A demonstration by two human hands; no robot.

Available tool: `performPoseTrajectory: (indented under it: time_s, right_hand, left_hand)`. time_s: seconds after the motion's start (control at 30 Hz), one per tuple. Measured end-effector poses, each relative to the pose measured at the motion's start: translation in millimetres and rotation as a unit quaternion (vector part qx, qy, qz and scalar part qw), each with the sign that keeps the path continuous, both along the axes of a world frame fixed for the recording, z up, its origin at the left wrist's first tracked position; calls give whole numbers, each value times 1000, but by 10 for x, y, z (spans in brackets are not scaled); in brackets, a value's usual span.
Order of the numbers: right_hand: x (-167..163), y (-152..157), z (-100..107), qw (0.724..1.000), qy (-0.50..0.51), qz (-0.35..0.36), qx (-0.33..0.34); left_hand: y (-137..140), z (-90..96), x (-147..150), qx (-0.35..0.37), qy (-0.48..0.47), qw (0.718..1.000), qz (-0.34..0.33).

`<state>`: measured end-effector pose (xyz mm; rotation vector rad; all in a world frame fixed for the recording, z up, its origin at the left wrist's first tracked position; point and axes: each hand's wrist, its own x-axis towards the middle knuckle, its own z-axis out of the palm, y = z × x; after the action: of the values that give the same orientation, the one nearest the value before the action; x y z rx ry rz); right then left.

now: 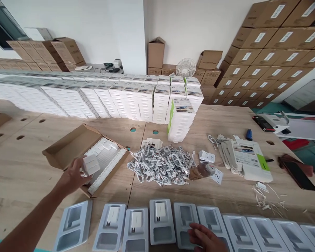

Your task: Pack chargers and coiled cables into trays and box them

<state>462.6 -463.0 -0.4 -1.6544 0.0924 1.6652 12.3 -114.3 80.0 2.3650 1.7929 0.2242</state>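
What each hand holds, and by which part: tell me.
The left hand holds a white charger by its edge nearest the palm, broad face showing. Nothing shows held in the right hand, over the trays.

Adapter (pixel 91 165) shows smooth plastic, trays (pixel 168 224) matt moulded plastic, carton (pixel 70 145) matt cardboard, and tabletop (pixel 220 120) a smooth wood-grain finish.

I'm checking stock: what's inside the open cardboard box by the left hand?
White blocks show inside the cardboard box. The left hand, gripping a white charger, covers part of the interior; anything beneath the top layer is hidden.
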Motion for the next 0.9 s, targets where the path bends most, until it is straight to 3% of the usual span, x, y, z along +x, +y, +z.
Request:
performPoseTrajectory:
  time_s: [0.13, 0.23, 0.33, 0.43, 0.53, 0.63, 0.77, 0.9]
  right_hand:
    - [-253, 307, 209, 994, 45, 60, 85]
    - [-466, 602, 548, 975, 123, 80, 167]
    - [-593, 796, 859, 940, 197, 75, 268]
    - [-602, 772, 945, 933, 171, 85, 306]
    - [-541, 569, 797, 949, 144, 66, 274]
    - [-451, 329, 595, 952, 151, 43, 262]
    - [-278, 90, 455, 965, 81, 65, 239]
    - [-99, -136, 405, 963, -3, 149, 224]
  left_hand:
    - [-705, 51, 527, 116, -102, 984, -91]
    - [-1325, -130, 1117, 170, -140, 958, -186]
    - [-1846, -301, 1712, 170, -170, 939, -247]
    - [-2208, -295, 2174, 117, -200, 944, -235]
    - [-2470, -148, 2451, -7, -226, 949, -221]
    - [-2680, -36, 2587, -124, -267, 928, -227]
    - [-2786, -2, 2677, -198, -284, 914, -210]
    - [-2742, 122, 2768, -292, -177, 896, -285]
